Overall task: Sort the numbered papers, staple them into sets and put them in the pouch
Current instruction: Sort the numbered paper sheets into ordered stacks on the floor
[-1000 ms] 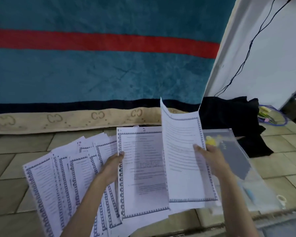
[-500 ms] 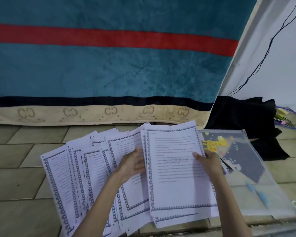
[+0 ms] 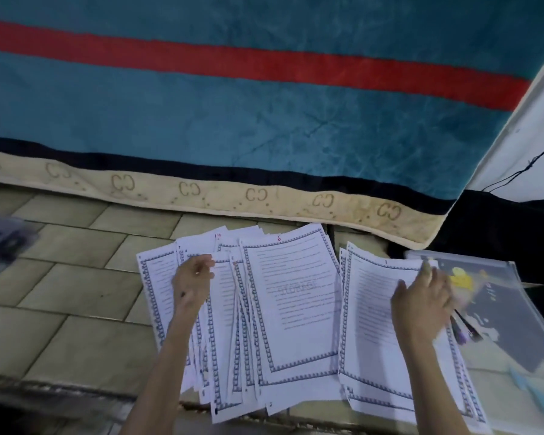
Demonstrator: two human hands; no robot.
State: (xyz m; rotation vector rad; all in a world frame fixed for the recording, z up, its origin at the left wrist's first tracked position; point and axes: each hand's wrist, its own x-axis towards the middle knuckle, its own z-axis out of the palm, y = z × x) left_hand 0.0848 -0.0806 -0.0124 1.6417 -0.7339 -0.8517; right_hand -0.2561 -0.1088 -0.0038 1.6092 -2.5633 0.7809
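Note:
A fanned spread of white printed papers [image 3: 291,312] with blue patterned borders lies on the tiled floor; the top sheet shows a red 6. My left hand [image 3: 191,282] rests on the left sheets of the fan, fingers bent over their top edges. A separate small pile [image 3: 371,328] lies to the right, its top sheet marked 1. My right hand [image 3: 423,298] lies flat on that pile, fingers spread. A clear plastic pouch [image 3: 522,312] with a yellow giraffe print lies right of the pile, partly under it. Dark pens [image 3: 467,329] stick out beside my right hand.
A teal blanket [image 3: 233,114] with a red stripe and a beige border hangs down to the floor behind the papers. Black fabric [image 3: 500,227] sits at the right by a white wall with a black cable. A blurred clear object [image 3: 0,243] lies at far left.
My right hand laid the sheet it held down to the right, forming a separate pile apart from the fan. My left hand slid left across the fan. The camera tilted down and left.

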